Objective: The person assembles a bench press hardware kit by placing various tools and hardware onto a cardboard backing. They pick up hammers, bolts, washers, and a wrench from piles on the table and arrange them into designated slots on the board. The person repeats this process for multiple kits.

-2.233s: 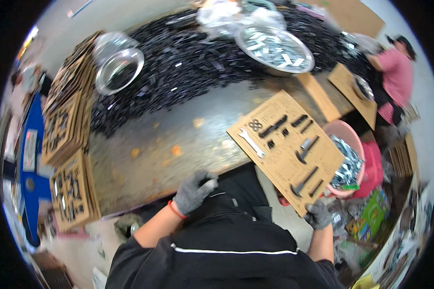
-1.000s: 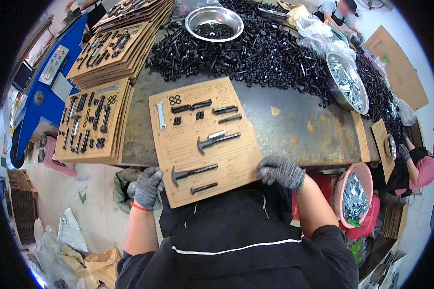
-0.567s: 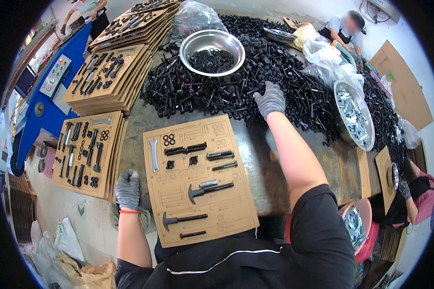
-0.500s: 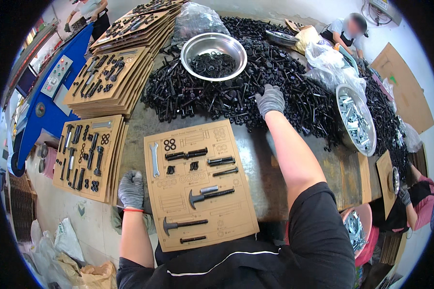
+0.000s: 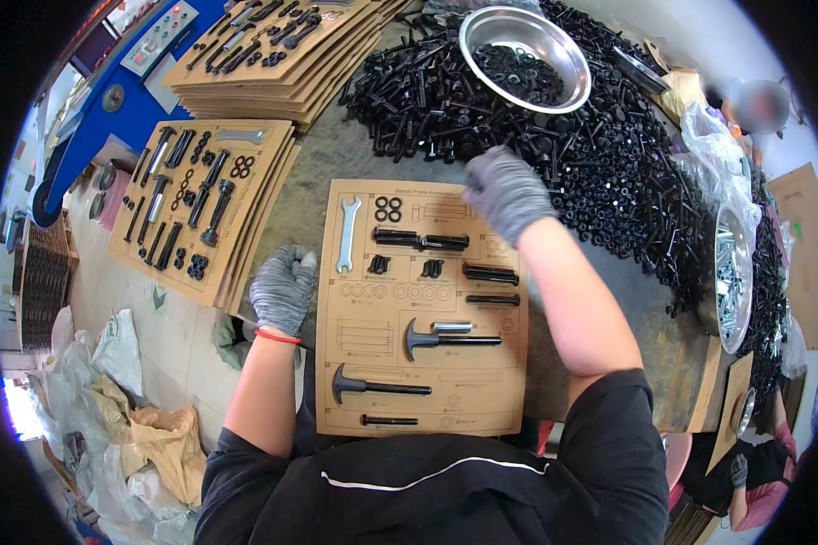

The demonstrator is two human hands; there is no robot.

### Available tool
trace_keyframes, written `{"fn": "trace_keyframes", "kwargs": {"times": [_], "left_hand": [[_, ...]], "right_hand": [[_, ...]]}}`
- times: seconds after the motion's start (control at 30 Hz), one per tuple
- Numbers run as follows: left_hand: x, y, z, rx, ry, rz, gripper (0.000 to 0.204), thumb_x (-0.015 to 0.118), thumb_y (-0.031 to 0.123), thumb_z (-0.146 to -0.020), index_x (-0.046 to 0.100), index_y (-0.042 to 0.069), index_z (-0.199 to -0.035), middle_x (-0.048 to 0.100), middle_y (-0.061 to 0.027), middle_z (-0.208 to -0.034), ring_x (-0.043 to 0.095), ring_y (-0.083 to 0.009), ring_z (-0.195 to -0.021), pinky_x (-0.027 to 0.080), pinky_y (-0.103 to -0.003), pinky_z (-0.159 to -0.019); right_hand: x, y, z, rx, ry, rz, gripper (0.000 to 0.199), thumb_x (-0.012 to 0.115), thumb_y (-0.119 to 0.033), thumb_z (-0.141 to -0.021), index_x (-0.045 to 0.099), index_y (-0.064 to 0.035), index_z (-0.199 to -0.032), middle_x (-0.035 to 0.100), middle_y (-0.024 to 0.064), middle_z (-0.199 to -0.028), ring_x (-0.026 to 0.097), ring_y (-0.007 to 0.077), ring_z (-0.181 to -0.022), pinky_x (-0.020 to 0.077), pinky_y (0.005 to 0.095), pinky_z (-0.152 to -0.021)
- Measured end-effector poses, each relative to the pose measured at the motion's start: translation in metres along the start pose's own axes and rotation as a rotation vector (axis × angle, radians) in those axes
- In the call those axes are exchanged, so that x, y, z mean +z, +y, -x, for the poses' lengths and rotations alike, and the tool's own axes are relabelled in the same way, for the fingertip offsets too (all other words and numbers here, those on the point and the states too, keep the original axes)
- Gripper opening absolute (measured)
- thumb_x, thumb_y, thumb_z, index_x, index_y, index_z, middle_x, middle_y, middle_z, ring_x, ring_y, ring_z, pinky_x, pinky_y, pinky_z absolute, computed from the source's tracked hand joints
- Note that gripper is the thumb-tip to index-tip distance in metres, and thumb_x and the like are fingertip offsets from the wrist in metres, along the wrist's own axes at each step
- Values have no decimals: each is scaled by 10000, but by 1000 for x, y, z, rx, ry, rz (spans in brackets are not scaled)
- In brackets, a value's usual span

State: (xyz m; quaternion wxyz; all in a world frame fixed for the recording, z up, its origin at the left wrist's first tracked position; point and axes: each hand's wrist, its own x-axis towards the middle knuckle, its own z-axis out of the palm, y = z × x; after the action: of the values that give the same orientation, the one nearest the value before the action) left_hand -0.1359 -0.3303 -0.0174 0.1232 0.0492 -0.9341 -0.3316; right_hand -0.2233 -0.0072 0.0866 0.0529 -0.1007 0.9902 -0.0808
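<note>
Flat cardboard card (image 5: 423, 309) bearing matte black bolts.
Gloved left hand (image 5: 283, 289) grips its edge; right hand (image 5: 504, 191), grasp unclear, has drawn back from the bolt heap (image 5: 609, 173).

Even, bright lighting; strong fisheye distortion at the rim.
Diffuse overhead light gives soft, short shadows under the right hand (image 5: 507, 191) and beside the cardboard sheet (image 5: 423, 309). Glare shows on the steel bowl (image 5: 524, 56) at 12 o'clock and the floor patch at 8 o'clock is overexposed. The right hand is motion-blurred; the left hand (image 5: 284, 289) is sharp. Straight edges curve outward, and a black vignette surrounds the circular field.
</note>
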Motion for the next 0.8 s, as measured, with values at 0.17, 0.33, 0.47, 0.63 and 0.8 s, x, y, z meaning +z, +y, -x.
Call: {"fn": "trace_keyframes", "kwargs": {"times": [0.17,0.33,0.47,0.63,0.8], "left_hand": [[1,-1,-1,71,9,41,214,675,299,-854,665,89,-895,627,-97,-736,584,-242,-647,481,-346,-635],[4,-9,-1,-29,-98,237,149,666,171,-886,623,30,-910,613,-35,-791,537,-123,-717,458,-267,-687],[7,-12,1,-12,-34,208,154,684,203,-855,660,52,-873,609,-50,-697,550,-138,-611,466,-291,-605],[8,-10,-2,-3,-48,232,133,687,175,-845,653,48,-861,567,-26,-666,496,-101,-583,441,-270,-568],[10,-17,-2,30,-32,187,132,685,176,-845,647,50,-853,561,-22,-659,486,-104,-582,432,-270,-566]], "right_hand": [[44,-45,-24,-46,-221,-56,369,701,-273,-802,657,-54,-1095,604,192,-1108,596,346,-1042,482,394,-930],[49,-38,-20,-68,-189,-176,499,701,-374,-815,618,-80,-1209,575,191,-1237,573,344,-1113,460,395,-982],[27,30,-12,41,256,-307,372,693,-309,-806,667,-100,-1113,635,175,-1069,605,322,-1035,477,390,-933],[15,155,-23,351,638,-91,237,680,-163,-794,682,-101,-1022,635,169,-1032,617,328,-973,501,415,-870],[0,155,-57,424,491,38,422,704,-292,-804,631,-125,-1185,558,175,-1271,549,313,-1163,451,401,-997]]}}
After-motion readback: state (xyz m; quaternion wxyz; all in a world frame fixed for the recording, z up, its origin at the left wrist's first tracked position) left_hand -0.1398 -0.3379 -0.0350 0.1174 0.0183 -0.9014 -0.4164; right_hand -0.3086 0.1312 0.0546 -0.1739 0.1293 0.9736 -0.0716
